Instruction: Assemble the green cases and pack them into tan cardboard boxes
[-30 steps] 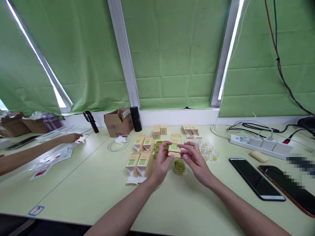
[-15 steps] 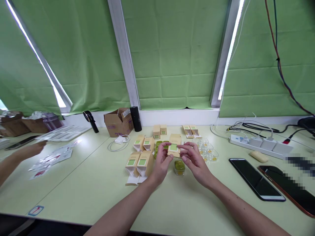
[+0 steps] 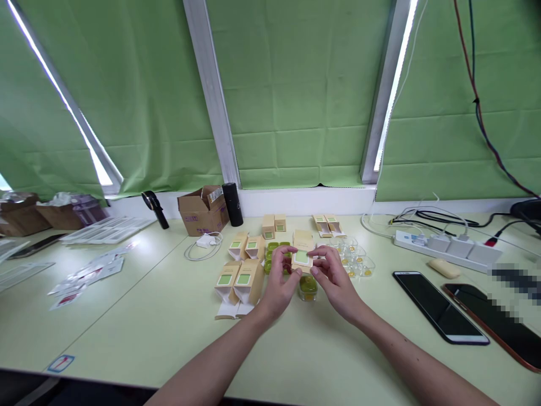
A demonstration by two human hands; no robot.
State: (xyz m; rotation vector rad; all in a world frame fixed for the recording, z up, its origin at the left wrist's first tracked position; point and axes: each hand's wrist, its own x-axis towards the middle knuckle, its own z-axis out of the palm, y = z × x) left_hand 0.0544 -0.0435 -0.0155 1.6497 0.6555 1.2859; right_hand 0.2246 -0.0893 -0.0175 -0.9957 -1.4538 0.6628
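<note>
Between my two hands is a small kraft paper box (image 3: 302,242) with a green, white-edged panel facing me. My left hand (image 3: 279,282) grips its left side, and my right hand (image 3: 336,279) closes its fingers on the right side. Just below the box stands a small clear jar with a green lid (image 3: 307,288). Several more green lids (image 3: 273,254) lie behind my left hand, partly hidden. Open kraft boxes (image 3: 247,280) with white flaps stand to the left. Clear cups with yellow bottoms (image 3: 357,260) sit to the right.
Farther back are more small kraft boxes (image 3: 327,224), a cardboard carton (image 3: 203,210) and a black cylinder (image 3: 233,204). On the right lie two phones (image 3: 439,307), a power strip (image 3: 448,248) and a beige oval object (image 3: 444,268). Plastic packets (image 3: 91,274) lie at left.
The kraft box in my hands has tipped, its green panel now lower and slightly right. Another person's hand at far left has gone out of view, and a clear tray now shows there.
</note>
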